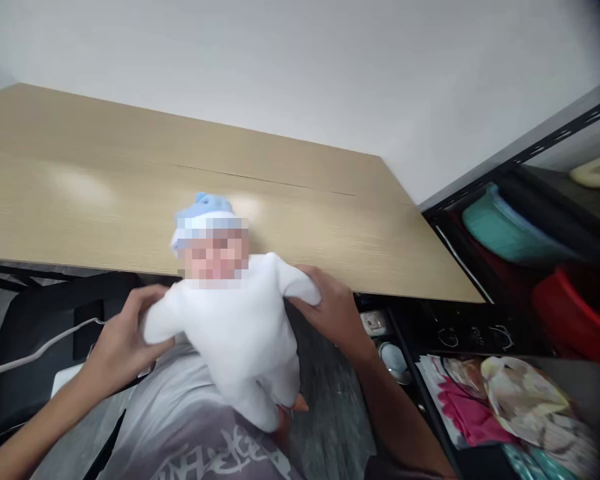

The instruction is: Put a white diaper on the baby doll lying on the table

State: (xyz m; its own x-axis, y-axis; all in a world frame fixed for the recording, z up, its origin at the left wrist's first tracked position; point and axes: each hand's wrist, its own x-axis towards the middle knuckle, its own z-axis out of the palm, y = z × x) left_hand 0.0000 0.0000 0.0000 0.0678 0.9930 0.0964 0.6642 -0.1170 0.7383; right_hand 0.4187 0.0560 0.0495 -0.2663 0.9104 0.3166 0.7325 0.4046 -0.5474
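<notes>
Gripping doll (240,320) — both hands (123,333)

bare table (105,193) ahead, rack (530,220) blocking right

doll's (240,320) feet motion-blurred

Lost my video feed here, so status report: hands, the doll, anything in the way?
Left hand grips doll by one sleeve, right hand by the other. Doll upright over the lap, blue cap on. Wooden table just ahead, bare.
</notes>
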